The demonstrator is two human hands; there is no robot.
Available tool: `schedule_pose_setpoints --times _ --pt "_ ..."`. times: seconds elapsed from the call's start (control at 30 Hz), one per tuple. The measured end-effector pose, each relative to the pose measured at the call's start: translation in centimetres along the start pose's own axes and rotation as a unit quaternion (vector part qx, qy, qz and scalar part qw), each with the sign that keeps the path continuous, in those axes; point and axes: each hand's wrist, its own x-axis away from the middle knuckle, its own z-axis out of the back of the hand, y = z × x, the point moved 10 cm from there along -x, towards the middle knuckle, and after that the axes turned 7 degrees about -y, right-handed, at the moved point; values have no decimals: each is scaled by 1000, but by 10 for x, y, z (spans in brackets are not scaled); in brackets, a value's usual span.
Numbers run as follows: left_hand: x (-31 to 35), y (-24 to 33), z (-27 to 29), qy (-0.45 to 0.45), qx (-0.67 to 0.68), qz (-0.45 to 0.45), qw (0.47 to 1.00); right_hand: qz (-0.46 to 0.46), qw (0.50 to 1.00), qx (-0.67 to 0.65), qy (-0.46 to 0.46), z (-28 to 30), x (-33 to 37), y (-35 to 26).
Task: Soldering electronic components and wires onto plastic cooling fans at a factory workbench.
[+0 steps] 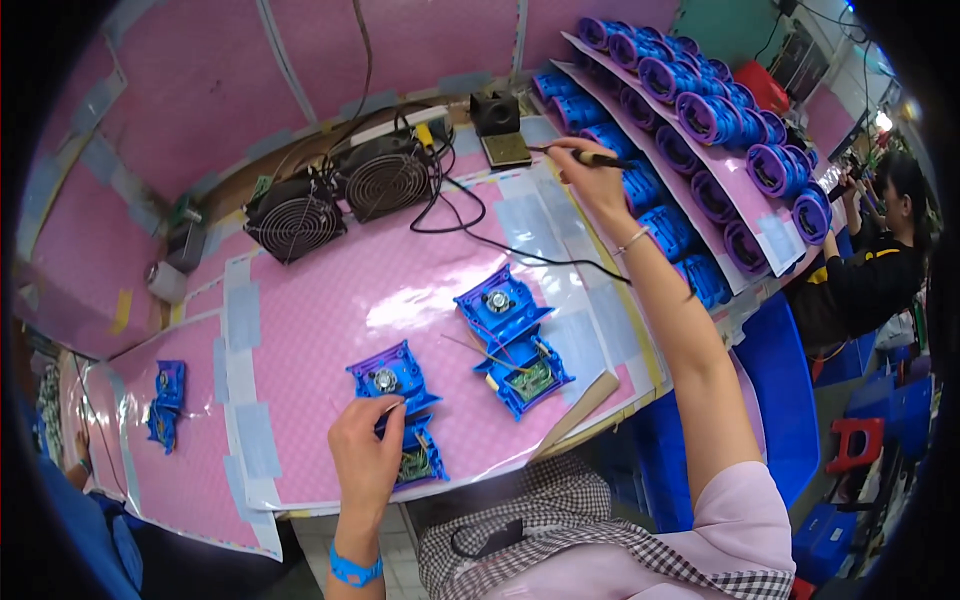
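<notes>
My right hand (592, 185) is closed around a soldering iron (602, 160), whose tip points left, at the edge of a small tray with a yellowish-brown pad (506, 150). Down at the near side of the table, my left hand (365, 450) pinches finger and thumb together over an opened blue and purple plastic housing (412, 385). What sits between those fingertips is too small to make out. That housing has a round speaker-like part and a green circuit board, partly covered by my hand. To its right lies a second opened housing (500, 300) with its board and loose wires showing.
Two black fans (388, 185) with round grilles stand at the back, cables around them. The iron's black cord (530, 262) crosses the table. Boards stacked with blue and purple housings (700, 115) rise at the right. Another opened housing (168, 400) lies far left. People sit on both sides.
</notes>
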Motion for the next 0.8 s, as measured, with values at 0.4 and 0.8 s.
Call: schedule_pose_setpoints --times 0.4,0.8 --pt "0 -6 3 -8 15 38 999 99 983 151 14 -18 3 -21" --pt "0 -4 2 -5 15 27 1000 -140 973 -123 137 5 3 26"
